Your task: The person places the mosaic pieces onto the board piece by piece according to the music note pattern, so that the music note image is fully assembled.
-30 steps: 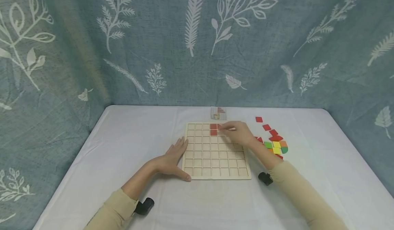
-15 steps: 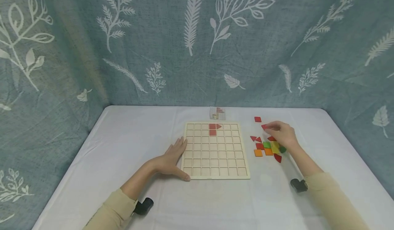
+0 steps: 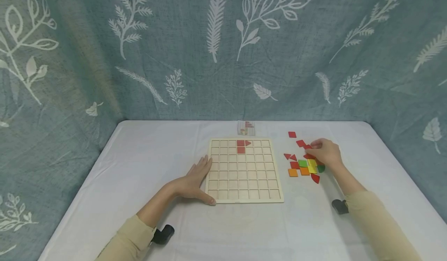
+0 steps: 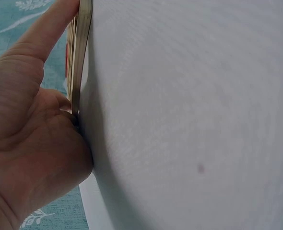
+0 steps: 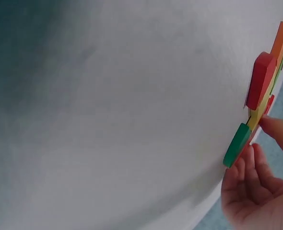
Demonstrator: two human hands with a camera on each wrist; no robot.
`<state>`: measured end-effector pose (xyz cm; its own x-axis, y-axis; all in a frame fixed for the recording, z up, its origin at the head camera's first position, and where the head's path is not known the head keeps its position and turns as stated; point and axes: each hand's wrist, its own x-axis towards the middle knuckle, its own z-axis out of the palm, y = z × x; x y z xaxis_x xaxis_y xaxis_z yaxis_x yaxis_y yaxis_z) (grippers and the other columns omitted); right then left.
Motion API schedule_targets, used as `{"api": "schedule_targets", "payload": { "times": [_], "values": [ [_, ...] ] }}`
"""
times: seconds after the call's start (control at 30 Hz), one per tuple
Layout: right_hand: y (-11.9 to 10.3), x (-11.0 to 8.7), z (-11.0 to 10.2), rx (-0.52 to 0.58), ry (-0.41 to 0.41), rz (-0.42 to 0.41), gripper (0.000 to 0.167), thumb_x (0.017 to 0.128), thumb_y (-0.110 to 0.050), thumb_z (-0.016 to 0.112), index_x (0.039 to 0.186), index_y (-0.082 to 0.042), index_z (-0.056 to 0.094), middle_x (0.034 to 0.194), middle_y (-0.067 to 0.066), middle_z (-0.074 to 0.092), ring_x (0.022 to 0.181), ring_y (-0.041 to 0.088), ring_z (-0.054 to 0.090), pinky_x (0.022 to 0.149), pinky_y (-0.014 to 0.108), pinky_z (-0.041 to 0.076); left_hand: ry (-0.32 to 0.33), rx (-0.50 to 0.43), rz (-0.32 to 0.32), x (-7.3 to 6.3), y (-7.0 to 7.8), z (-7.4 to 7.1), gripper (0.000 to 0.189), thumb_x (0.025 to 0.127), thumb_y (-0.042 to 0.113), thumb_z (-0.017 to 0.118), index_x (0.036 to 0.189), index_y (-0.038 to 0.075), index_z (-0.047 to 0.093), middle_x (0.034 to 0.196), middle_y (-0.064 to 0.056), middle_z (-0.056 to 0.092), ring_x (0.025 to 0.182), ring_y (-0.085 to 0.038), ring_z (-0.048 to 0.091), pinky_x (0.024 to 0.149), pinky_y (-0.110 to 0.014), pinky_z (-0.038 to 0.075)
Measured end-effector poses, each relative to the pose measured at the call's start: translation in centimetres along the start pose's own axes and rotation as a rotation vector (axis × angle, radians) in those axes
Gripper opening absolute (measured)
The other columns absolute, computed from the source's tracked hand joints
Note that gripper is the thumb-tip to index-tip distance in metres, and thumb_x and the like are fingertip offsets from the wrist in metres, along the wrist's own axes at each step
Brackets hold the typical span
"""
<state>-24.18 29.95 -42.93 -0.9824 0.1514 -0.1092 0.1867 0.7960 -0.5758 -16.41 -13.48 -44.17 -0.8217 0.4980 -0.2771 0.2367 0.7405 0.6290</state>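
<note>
A wooden grid board (image 3: 243,174) lies flat on the white table. Two red squares (image 3: 241,149) and a red triangle (image 3: 248,143) sit in its upper cells. Along the board's left side rests my left hand (image 3: 192,180), fingers spread, thumb at the near corner; the left wrist view shows this hand (image 4: 41,120) against the board's edge (image 4: 81,57). My right hand (image 3: 326,152) is at the far side of the loose pieces, pinching a red tile (image 3: 307,147) between thumb and index finger. In the right wrist view a green rounded piece (image 5: 237,144) partly hides the right fingertips.
Around the right hand lie orange squares (image 3: 292,172), a green square (image 3: 302,163), yellow tiles (image 3: 312,166), small red triangles (image 3: 287,156) and a red rounded piece (image 3: 315,178). Another red square (image 3: 292,134) lies farther back. A printed card (image 3: 246,128) is behind the board.
My right hand left the red triangle on the board, moved right to the loose pieces, touched one red tile, then shifted to another beside it. My left hand stays put.
</note>
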Motion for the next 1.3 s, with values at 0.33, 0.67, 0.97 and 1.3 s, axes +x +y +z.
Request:
{"api": "schedule_targets", "payload": {
  "times": [0.33, 0.67, 0.97, 1.3],
  "values": [
    [-1.7, -0.9, 0.7, 0.145, 0.027, -0.040, 0.050, 0.091, -0.035, 0.070, 0.123, 0.001, 0.059, 0.118, 0.024, 0.062, 0.100, 0.034, 0.061, 0.070, 0.024, 0.055, -0.002, -0.008, 0.001, -0.1, 0.0, -0.2, 0.134, 0.065, 0.048, 0.087, 0.155, -0.002, 0.000, 0.161, -0.019, -0.010, 0.148, -0.030, -0.012, 0.119, -0.045, -0.003],
    [-5.4, -1.9, 3.7, 0.363, -0.077, -0.074, 0.053, 0.086, -0.040, 0.074, 0.124, -0.006, 0.061, 0.122, 0.015, 0.064, 0.109, 0.028, 0.061, 0.082, 0.034, 0.055, -0.006, -0.009, 0.006, 0.0, -0.2, -0.3, 0.135, 0.064, 0.048, 0.087, 0.155, -0.001, 0.000, 0.161, -0.018, -0.011, 0.148, -0.027, -0.013, 0.119, -0.044, -0.003],
    [-9.1, -1.6, 6.9, 0.306, -0.170, -0.205, 0.036, 0.081, -0.036, 0.080, 0.105, -0.012, 0.070, 0.105, 0.005, 0.070, 0.100, 0.024, 0.063, 0.091, 0.041, 0.051, -0.005, -0.017, 0.008, 0.0, -0.2, -0.4, 0.135, 0.064, 0.047, 0.088, 0.155, -0.001, 0.000, 0.161, -0.019, -0.011, 0.148, -0.028, -0.012, 0.119, -0.045, -0.004],
    [-11.1, -0.9, 8.4, 0.148, -0.218, -0.502, 0.017, 0.088, -0.014, 0.072, 0.102, -0.007, 0.075, 0.105, 0.007, 0.071, 0.099, 0.025, 0.064, 0.087, 0.043, 0.053, -0.009, -0.020, 0.011, 0.0, 0.0, -0.3, 0.135, 0.064, 0.047, 0.088, 0.154, -0.002, 0.001, 0.161, -0.020, -0.010, 0.148, -0.029, -0.012, 0.119, -0.045, -0.003]
  ]
}}
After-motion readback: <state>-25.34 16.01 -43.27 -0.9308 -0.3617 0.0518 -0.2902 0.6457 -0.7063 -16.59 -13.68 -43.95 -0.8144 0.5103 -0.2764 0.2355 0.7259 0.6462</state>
